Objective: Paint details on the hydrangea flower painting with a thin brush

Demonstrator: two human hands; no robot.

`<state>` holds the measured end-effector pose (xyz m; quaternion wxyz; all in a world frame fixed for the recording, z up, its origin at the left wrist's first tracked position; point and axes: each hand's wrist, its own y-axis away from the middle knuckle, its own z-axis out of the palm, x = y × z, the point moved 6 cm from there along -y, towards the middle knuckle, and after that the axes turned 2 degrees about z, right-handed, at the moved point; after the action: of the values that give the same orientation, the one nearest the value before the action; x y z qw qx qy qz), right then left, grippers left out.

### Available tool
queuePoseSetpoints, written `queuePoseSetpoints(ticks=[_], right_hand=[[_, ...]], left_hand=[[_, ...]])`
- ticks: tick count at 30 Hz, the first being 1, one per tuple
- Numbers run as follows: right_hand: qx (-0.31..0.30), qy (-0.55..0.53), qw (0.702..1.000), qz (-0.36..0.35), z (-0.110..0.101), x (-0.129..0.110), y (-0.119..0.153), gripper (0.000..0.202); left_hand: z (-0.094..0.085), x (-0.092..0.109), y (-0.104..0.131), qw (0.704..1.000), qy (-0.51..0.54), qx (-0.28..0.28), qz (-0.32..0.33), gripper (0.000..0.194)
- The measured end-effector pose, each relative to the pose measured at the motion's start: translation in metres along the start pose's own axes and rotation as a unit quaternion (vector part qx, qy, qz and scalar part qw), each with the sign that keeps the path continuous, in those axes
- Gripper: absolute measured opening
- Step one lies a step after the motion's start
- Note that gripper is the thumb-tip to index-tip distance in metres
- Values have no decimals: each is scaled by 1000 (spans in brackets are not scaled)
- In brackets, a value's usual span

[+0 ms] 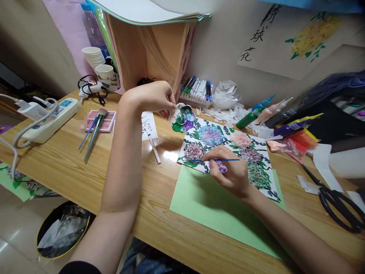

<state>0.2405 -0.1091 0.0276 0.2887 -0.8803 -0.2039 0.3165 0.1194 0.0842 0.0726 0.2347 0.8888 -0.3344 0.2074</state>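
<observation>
My left hand (pixel 159 97) pinches the near edge of a small flower-shaped paint palette (pixel 181 118), which carries green, purple and white paint. In my right hand (pixel 230 173) is a thin blue paintbrush (pixel 232 160), gripped between thumb and fingers. Its tip is over a green leaf at the lower left of a painting (pixel 211 135) of blue, pink, purple and green flower heads; whether it touches cannot be told. Under the painting lies a light green sheet (pixel 196 201). The palette overlaps the painting's upper left corner, and my right hand covers part of a purple flower.
At left are a power strip (pixel 51 120), a pink case (pixel 107 121) and a large brush (pixel 95 133). A white pen (pixel 154 147) lies midway. Markers (pixel 199 89), crumpled tissue (pixel 226 95) and paint tubes (pixel 251 116) line the back. Scissors (pixel 339 205) lie right; a bin (pixel 64 230) stands below.
</observation>
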Motion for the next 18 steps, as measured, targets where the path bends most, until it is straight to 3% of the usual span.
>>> queuePoseSetpoints(ticks=[14, 18], right_hand=[[18, 19, 1000, 9, -4, 0, -2, 21], [-2, 29, 1000, 9, -2, 0, -3, 18]], left_hand=[[0, 1, 3, 1000, 11, -10, -12, 28], [0, 3, 4, 1000, 15, -17, 7, 29]])
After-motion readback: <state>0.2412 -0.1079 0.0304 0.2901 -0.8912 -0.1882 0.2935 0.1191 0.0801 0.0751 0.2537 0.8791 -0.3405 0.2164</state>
